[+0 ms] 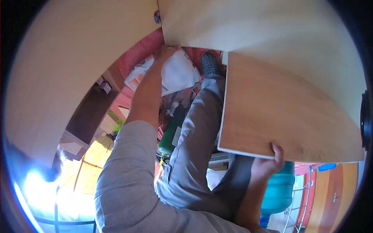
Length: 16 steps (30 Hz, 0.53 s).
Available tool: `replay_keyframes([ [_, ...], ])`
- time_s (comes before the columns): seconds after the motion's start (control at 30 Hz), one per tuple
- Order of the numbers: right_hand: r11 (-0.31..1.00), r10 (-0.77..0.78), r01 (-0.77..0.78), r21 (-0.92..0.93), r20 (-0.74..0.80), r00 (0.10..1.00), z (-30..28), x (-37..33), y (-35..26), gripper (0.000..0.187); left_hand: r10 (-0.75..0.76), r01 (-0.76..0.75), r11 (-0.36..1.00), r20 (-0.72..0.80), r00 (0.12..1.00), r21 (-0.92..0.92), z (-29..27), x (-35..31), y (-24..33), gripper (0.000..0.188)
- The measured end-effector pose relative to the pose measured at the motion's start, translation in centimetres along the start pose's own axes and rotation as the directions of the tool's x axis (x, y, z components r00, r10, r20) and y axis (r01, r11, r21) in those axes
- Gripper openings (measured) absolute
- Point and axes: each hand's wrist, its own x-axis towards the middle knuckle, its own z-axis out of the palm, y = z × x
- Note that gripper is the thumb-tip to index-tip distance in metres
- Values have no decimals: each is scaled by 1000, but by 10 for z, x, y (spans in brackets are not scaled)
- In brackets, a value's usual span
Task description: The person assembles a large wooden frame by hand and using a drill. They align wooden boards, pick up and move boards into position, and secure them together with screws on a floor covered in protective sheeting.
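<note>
My right hand point(269, 164) grips the near edge of a wooden board point(287, 108), with the thumb on its brown face and the other fingers underneath. The board has white edging and lies tilted beside my leg. My left arm stretches far forward, and my left hand point(169, 51) is at the lower edge of a large pale panel point(241, 23). Its fingers are mostly hidden there, so what they hold, if anything, does not show. Just beyond my forearm lies a white plastic sheet or bag point(179, 72).
Another pale panel point(70, 50) with a round knob point(157, 17) curves along the left. A dark open box or shelf point(91, 110) stands below it. Between my arm and leg lies a green cylinder point(171, 136). A teal water jug point(279, 190) and a metal rack point(301, 194) are at lower right.
</note>
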Motion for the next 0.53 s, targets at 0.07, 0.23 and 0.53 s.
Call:
replay_keyframes([
  [0.07, 999, 1, -3, -32, -39, 999, 5, -3, -8, 19, 77, -85, 971, -45, 996, -224, 6, -6, 8, 71],
  [0.23, 997, 52, -52, -53, -8, 999, 25, -15, -19, 29, 115, -116, 966, -20, 993, -230, 1, -14, -16, 66],
  [0.53, 991, 128, -123, -54, 107, 986, -6, -1, -13, 34, 212, -192, 966, -100, 972, 174, 61, -84, 36, 76],
])
